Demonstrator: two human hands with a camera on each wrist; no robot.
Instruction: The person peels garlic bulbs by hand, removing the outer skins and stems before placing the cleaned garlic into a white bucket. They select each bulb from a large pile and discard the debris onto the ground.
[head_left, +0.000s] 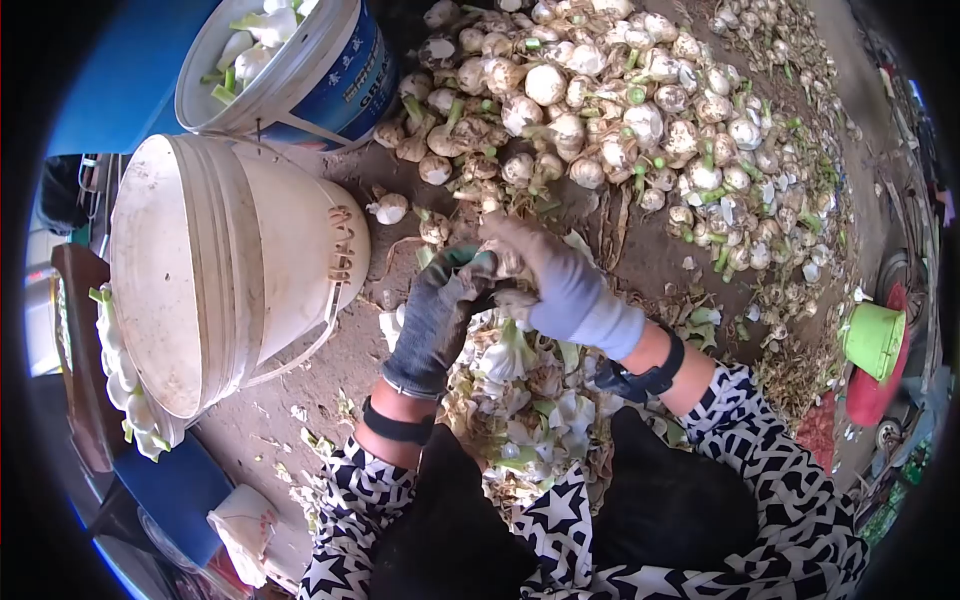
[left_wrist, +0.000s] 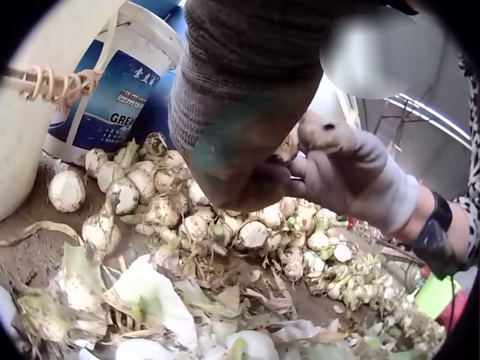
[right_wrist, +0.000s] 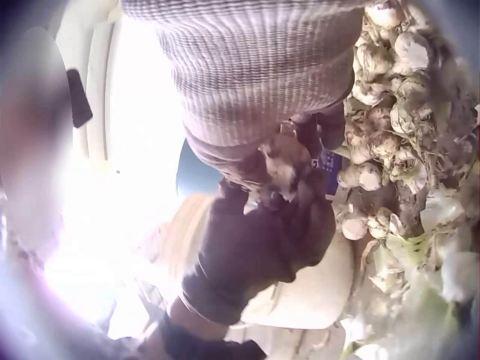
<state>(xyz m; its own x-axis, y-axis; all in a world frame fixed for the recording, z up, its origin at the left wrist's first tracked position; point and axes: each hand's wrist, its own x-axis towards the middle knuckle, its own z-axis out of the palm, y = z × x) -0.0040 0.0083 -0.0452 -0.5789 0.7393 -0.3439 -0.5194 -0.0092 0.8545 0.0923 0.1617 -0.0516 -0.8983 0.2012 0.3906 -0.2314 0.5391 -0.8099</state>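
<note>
Both hands meet in front of the body around a soil-stained garlic bulb (head_left: 509, 263), partly hidden by the fingers. My left hand (head_left: 437, 318), in a dark grey glove, grips it from the left. The right hand (head_left: 577, 290), in a pale glove, has thumb and fingers curled on its other side. In the right wrist view the bulb (right_wrist: 285, 161) shows between the two gloves. Beneath the hands lies a heap of peeled skins (head_left: 525, 435), with a whiter bulb (head_left: 507, 357) on it. Just beyond spreads a large pile of unpeeled garlic (head_left: 600, 140).
Left of the hands, a white bucket (head_left: 285, 250) lies tipped with its handle toward me. Behind it stands a blue-labelled bucket (head_left: 350, 75) holding cleaned bulbs (head_left: 262, 45). More cleaned bulbs (head_left: 122, 375) show at far left. A green tub (head_left: 873, 340) and a red basin (head_left: 868, 402) sit at right.
</note>
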